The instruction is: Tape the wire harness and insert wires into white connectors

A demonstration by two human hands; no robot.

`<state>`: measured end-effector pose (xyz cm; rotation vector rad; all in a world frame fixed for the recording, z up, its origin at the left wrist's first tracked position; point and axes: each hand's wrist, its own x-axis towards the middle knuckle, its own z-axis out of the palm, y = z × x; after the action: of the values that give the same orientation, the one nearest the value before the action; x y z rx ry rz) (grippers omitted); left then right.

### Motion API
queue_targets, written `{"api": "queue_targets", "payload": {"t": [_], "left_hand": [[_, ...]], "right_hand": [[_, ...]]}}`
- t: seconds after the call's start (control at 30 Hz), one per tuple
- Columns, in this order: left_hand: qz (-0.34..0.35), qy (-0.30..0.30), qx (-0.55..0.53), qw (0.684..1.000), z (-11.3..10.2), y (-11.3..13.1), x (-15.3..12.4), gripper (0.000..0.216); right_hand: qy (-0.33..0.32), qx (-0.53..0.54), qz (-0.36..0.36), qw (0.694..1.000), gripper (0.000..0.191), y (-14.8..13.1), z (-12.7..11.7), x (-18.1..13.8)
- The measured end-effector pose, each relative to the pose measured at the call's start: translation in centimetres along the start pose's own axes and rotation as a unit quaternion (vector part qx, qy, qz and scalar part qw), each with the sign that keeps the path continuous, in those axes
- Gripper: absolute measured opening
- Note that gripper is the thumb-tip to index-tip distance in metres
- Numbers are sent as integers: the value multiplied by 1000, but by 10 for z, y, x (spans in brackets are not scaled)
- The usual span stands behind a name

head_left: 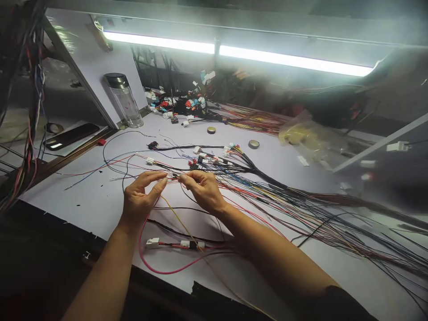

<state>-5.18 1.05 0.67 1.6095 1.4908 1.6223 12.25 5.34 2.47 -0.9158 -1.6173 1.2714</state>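
Bare white table (100, 200) lies open left of the left hand (138, 203), near the front edge. Its fingers (157, 189) pinch a thin red wire (172, 177), as does the right hand (202, 189); the multicoloured wire bundle (301, 200) crowds the right side.

Between your left hand (138, 200) and right hand (200, 189), whatever your fingertips pinch is too small to tell. Your right forearm covers part of the wire bundle (301, 200), which runs off the right edge. The far pile of connectors (182, 104) is blurred, as is the plastic bag (307, 133). The hanging wires (31, 89) are cut off at left.
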Motion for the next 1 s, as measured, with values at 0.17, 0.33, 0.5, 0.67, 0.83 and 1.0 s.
{"api": "queue_targets", "payload": {"t": [0.17,0.33,0.5,0.67,0.83,1.0], "left_hand": [[84,-18,49,995,0,1,-3,18],[130,-24,103,986,1,-1,-3,22],[161,-9,140,977,1,1,-1,18],[169,-9,151,974,0,-1,-2,18],[176,-12,165,970,1,-2,-2,18],[187,-20,186,964,3,0,-1,14]], "right_hand": [[-1,-41,5,999,31,7,4,0],[-3,-103,-5,995,33,14,6,0],[17,-184,-83,979,30,17,7,0],[25,-225,-141,964,27,21,9,-1],[30,-259,-150,954,29,21,9,-2],[40,-265,-158,950,28,22,10,-2]]}}
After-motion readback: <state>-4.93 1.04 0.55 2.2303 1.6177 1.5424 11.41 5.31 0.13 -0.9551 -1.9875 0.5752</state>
